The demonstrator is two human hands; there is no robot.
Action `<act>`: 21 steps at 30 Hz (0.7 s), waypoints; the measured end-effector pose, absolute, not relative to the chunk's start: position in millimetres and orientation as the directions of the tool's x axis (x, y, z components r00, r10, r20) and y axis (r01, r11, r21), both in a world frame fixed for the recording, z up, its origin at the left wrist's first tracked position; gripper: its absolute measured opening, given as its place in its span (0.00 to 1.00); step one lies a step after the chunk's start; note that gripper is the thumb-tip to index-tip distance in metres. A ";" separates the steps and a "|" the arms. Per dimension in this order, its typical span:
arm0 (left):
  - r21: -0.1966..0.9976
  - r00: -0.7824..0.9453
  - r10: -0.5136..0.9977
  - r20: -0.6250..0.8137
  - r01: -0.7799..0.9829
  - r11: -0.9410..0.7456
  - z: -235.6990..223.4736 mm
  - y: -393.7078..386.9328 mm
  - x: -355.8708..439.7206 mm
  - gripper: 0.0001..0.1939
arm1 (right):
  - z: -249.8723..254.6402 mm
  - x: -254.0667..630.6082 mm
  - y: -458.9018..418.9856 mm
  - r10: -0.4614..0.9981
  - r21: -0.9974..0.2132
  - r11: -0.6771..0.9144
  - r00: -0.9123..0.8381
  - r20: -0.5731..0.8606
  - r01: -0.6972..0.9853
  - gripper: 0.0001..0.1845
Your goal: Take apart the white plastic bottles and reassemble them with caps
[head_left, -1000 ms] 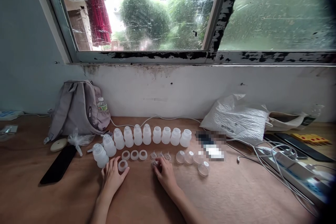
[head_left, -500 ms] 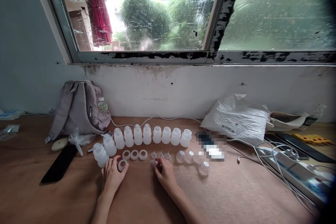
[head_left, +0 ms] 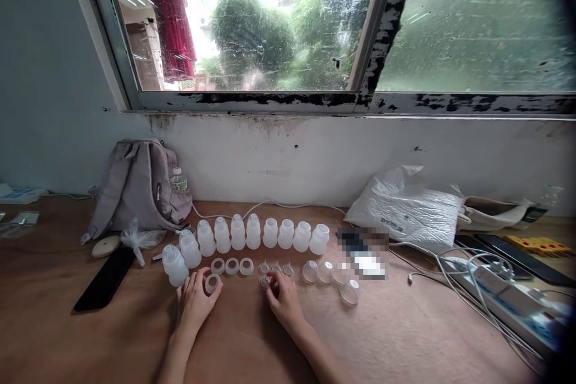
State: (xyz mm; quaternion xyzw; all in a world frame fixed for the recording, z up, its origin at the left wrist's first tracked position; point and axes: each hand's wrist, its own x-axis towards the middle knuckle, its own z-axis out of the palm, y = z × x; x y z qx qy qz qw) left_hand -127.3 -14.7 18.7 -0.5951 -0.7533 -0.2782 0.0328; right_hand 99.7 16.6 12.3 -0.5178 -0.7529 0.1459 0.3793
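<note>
My left hand [head_left: 196, 300] has its thumb and fingers around a translucent screw ring [head_left: 218, 281] at the table surface. Behind it stand three similar rings [head_left: 231, 272] in a row. With curled fingers, my right hand [head_left: 285, 301] pinches a small clear silicone bottle nipple [head_left: 263, 282], partly hidden by the fingertips. Several more nipples [head_left: 275, 268] lie just beyond. Frosted baby bottles [head_left: 222, 239] form a curved row at the back; those on the left have tops fitted, while the right ones have open necks. Clear domed caps [head_left: 349, 293] lie right of my right hand.
On the left are a grey backpack [head_left: 135, 186], a black phone [head_left: 104, 280], a round cream disc [head_left: 105, 246] and a crumpled plastic bag [head_left: 138, 240]. A silvery plastic parcel [head_left: 405, 210], white cables and a power strip [head_left: 508, 294] occupy the right. A wall and window rise behind.
The whole view has shifted slightly. Both hands keep their places on the ring and the nipple, with hardly any visible movement.
</note>
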 end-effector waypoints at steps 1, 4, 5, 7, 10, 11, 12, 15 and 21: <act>0.382 -0.286 0.882 0.376 0.914 0.133 19.1 -15.2 -127.1 0.20 | 12.8 99.6 16.3 0.892 -0.624 0.419 -0.170 0.419 0.660 0.09; 0.384 -0.275 0.889 0.366 0.915 0.125 19.8 -16.1 -126.6 0.20 | 13.9 99.5 15.3 0.888 -0.666 0.424 -0.139 0.438 0.613 0.09; 0.384 -0.273 0.891 0.363 0.915 0.124 19.9 -16.2 -126.6 0.20 | 14.6 99.3 15.1 0.881 -0.675 0.434 -0.126 0.455 0.596 0.10; 0.383 -0.271 0.895 0.355 0.915 0.125 19.7 -16.1 -126.7 0.20 | 17.6 98.5 15.6 0.858 -0.673 0.464 -0.104 0.503 0.577 0.11; 0.385 -0.266 0.900 0.346 0.915 0.123 19.0 -15.6 -127.0 0.21 | 29.7 94.4 21.4 0.816 -0.627 0.520 -0.119 0.566 0.580 0.15; 0.386 -0.264 0.898 0.351 0.915 0.119 18.8 -15.4 -126.9 0.21 | 36.3 92.0 25.4 0.806 -0.613 0.536 -0.136 0.576 0.581 0.17; 0.387 -0.264 0.894 0.362 0.915 0.113 18.6 -15.1 -126.8 0.22 | 44.1 89.1 30.6 0.801 -0.603 0.549 -0.158 0.578 0.578 0.18; 0.396 -0.268 0.860 0.434 0.914 0.085 18.3 -13.7 -125.6 0.21 | 71.6 77.6 52.4 0.809 -0.591 0.551 -0.201 0.553 0.590 0.24; 0.420 -0.226 0.767 0.601 0.905 -0.063 19.5 -12.7 -122.6 0.16 | 104.6 54.9 95.8 0.855 -0.450 0.446 -0.219 0.470 0.774 0.28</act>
